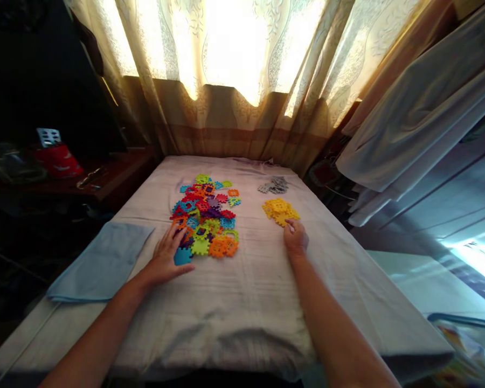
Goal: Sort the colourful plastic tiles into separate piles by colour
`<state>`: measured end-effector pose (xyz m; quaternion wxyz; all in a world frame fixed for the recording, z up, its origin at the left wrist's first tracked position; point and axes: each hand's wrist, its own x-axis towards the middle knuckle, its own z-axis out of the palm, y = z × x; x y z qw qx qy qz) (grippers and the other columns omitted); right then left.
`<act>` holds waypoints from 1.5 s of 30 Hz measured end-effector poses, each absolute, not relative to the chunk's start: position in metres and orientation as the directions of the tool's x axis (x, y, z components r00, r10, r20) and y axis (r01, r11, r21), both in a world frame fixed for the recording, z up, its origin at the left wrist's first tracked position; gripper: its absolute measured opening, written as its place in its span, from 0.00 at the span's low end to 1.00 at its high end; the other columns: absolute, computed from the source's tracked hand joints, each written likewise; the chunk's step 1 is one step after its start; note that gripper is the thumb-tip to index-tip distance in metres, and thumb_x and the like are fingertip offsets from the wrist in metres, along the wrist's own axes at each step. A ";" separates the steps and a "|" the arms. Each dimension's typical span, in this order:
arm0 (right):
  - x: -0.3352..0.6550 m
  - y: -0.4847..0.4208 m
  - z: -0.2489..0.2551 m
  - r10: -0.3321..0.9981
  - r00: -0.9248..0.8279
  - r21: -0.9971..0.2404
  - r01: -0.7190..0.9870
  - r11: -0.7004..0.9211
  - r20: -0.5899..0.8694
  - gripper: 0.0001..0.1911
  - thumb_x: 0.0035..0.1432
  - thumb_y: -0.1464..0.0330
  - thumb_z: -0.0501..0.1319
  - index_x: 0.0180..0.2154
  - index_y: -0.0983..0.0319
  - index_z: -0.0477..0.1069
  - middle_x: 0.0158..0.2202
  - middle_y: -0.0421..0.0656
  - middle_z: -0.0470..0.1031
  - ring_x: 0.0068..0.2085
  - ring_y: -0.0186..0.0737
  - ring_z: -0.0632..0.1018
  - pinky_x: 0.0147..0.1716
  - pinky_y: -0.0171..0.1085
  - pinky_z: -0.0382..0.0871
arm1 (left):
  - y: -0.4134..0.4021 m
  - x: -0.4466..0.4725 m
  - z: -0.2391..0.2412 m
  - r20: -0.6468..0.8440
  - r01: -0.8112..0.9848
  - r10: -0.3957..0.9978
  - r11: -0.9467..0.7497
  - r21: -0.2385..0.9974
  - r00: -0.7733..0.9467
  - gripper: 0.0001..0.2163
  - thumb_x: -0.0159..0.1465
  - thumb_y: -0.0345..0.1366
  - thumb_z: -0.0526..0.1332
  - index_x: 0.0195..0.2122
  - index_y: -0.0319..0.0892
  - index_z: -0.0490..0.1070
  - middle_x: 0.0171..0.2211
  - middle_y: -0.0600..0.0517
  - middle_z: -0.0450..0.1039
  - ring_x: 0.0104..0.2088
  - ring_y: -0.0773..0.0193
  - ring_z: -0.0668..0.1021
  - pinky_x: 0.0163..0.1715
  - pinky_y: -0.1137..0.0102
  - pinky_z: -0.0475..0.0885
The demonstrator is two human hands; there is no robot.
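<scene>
A heap of many-coloured interlocking foam tiles (206, 215) lies in the middle of a bed covered with a pale sheet (242, 291). My left hand (167, 258) rests flat at the heap's near left edge, fingers spread over a blue tile (182, 256). To the right lies a small pile of yellow tiles (280, 210). My right hand (295, 237) sits at that pile's near edge with fingers curled down on the sheet; whether it holds a tile is hidden. Farther back lies a small pile of grey tiles (274, 186).
A folded light-blue cloth (103, 261) lies on the bed's left side. A dark wooden side table (105, 180) with a red item (59, 160) stands left. Lit curtains (234, 70) hang behind the bed. Grey fabric (420, 118) hangs right; a container (464, 334) sits at lower right.
</scene>
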<state>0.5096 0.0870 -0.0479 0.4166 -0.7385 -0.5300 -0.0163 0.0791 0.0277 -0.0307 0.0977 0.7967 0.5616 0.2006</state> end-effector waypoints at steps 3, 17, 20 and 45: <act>0.499 0.084 -0.043 0.780 0.332 -0.451 0.890 -0.071 0.531 0.20 0.58 0.68 0.52 0.48 0.64 0.76 0.54 0.54 0.74 0.55 0.50 0.72 0.55 0.48 0.64 | 0.020 0.097 -0.029 0.172 0.902 0.939 -0.335 0.271 0.297 0.47 0.52 0.58 0.66 0.70 0.50 0.48 0.72 0.39 0.38 0.70 0.37 0.48 0.63 0.40 0.50; 0.501 0.155 -0.008 0.975 -0.038 0.043 0.999 0.029 0.221 0.22 0.65 0.56 0.50 0.56 0.49 0.72 0.67 0.46 0.58 0.67 0.56 0.56 0.60 0.64 0.45 | 0.043 0.127 -0.032 0.387 0.903 0.863 -0.404 0.146 0.324 0.34 0.58 0.52 0.63 0.65 0.49 0.60 0.68 0.41 0.53 0.67 0.42 0.58 0.64 0.42 0.50; 0.519 0.171 -0.011 0.974 0.050 0.014 0.998 -0.055 0.219 0.22 0.65 0.56 0.49 0.55 0.49 0.73 0.67 0.47 0.60 0.66 0.55 0.58 0.59 0.61 0.51 | 0.043 0.123 -0.034 0.421 0.894 0.842 -0.426 0.136 0.337 0.33 0.60 0.51 0.61 0.65 0.49 0.61 0.68 0.42 0.54 0.67 0.41 0.58 0.64 0.42 0.51; 0.550 0.224 -0.012 0.940 -0.036 0.109 0.994 -0.002 0.339 0.21 0.65 0.59 0.50 0.41 0.58 0.81 0.62 0.48 0.67 0.64 0.55 0.58 0.63 0.60 0.40 | 0.046 0.117 -0.038 0.411 0.895 0.846 -0.425 0.134 0.340 0.31 0.61 0.50 0.59 0.66 0.54 0.58 0.68 0.47 0.55 0.66 0.44 0.61 0.66 0.44 0.48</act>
